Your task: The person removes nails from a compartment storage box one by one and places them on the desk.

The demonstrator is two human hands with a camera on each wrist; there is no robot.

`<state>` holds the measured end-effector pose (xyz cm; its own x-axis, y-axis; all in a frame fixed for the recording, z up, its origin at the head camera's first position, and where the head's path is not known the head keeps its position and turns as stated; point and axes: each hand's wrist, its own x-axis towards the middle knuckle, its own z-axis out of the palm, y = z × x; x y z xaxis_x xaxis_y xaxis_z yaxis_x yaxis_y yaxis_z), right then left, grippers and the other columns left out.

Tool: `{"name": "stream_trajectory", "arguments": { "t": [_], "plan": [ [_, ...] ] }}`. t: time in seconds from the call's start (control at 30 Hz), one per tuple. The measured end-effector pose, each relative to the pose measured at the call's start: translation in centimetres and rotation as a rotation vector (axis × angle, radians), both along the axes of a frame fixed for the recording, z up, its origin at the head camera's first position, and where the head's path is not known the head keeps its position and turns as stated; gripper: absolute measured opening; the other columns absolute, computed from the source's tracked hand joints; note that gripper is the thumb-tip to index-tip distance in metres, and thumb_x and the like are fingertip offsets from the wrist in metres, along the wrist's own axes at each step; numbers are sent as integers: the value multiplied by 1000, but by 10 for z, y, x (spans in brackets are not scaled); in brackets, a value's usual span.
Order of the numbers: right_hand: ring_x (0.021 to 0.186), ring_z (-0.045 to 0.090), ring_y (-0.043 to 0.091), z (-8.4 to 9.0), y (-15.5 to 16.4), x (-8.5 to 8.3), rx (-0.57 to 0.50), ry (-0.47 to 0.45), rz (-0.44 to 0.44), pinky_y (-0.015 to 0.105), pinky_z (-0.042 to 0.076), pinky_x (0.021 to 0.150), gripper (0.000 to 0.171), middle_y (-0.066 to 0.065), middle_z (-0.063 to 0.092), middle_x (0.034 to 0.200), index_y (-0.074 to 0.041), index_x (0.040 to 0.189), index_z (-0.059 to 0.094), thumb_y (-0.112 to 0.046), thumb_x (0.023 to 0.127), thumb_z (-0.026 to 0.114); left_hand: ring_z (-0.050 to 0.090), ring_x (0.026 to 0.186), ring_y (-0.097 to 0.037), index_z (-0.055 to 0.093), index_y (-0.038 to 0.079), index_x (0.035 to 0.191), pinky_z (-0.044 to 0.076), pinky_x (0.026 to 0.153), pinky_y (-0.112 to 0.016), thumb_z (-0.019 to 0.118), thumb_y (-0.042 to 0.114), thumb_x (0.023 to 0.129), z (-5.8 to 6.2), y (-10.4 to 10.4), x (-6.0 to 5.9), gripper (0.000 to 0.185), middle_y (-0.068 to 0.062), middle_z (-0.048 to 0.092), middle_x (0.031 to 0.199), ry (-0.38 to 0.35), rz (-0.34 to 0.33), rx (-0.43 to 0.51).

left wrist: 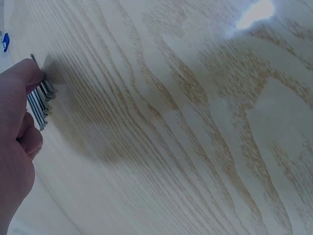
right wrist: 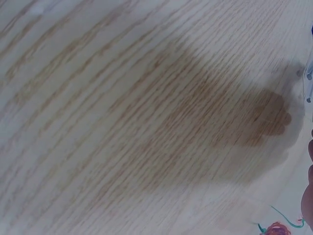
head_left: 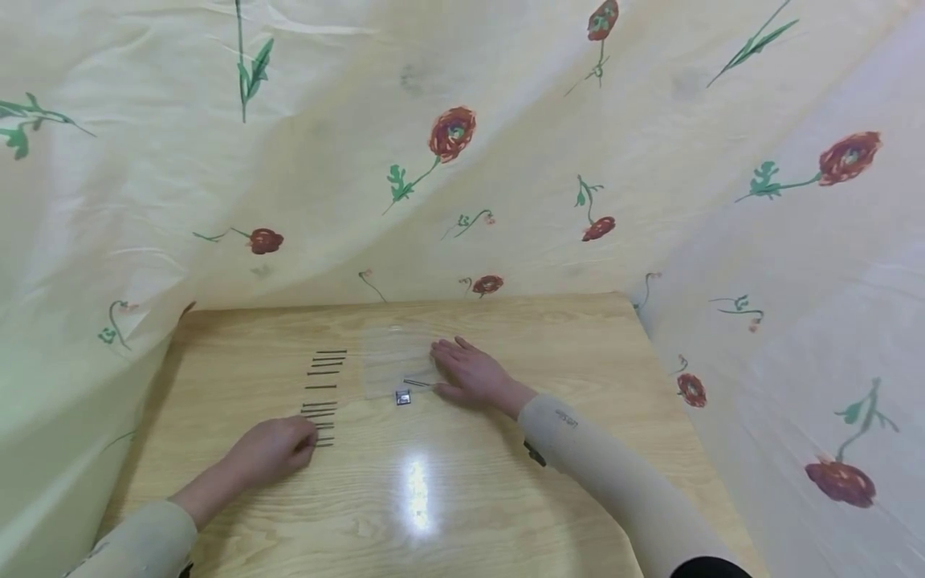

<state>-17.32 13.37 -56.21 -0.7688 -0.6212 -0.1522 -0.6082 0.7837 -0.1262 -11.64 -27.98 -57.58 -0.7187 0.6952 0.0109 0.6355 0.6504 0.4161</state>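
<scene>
A column of dark metal nails (head_left: 321, 387) lies spaced out on the wooden table. At its near end, my left hand (head_left: 278, 451) has curled fingers, and its thumb and fingertip pinch a nail (left wrist: 33, 57) beside several others in the left wrist view. To the right, a clear plastic sheet or bag (head_left: 386, 353) lies flat on the wood. My right hand (head_left: 473, 376) rests palm down over its right side with fingers extended. Two nails (head_left: 416, 383) lie on the plastic by the right thumb. A small dark-framed square (head_left: 402, 397) is at its near edge.
The light wood table (head_left: 549, 482) has a bright reflection in its middle. Flower-printed cloth (head_left: 325, 160) hangs behind the table's far edge and down both sides.
</scene>
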Motion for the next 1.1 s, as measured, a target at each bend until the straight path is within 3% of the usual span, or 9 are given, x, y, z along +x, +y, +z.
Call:
{"name": "stream_trajectory", "arguments": {
  "t": [0.5,0.7,0.9,1.1],
  "plan": [
    [158,34,31,6,-3,-5,-3,-28,-16,45,14,132,71,16,38,169,-2,161,42,-49,109,56,46,66,4,66,23,83,47,58,-23,79,7,88,4,-4,-9,21,15,58,79,-27,-16,-16],
    [158,34,31,6,-4,-5,-1,-26,-17,45,14,132,71,16,38,169,-2,161,42,-49,109,56,55,68,2,70,19,85,52,59,-25,81,7,84,9,-7,-16,16,12,65,80,39,-53,35],
    [159,33,30,6,-5,-4,-6,-33,-26,45,14,132,72,15,38,169,-2,161,42,-49,109,57,61,69,-1,72,17,89,55,61,-26,84,9,86,24,3,-31,14,9,71,84,76,-51,91],
    [158,34,31,4,-5,-1,-10,-18,-21,45,14,132,73,16,39,168,-1,161,41,-49,109,57,69,76,-12,76,11,97,59,66,-31,84,12,90,38,36,-53,11,0,75,92,59,-73,68]
  ]
}}
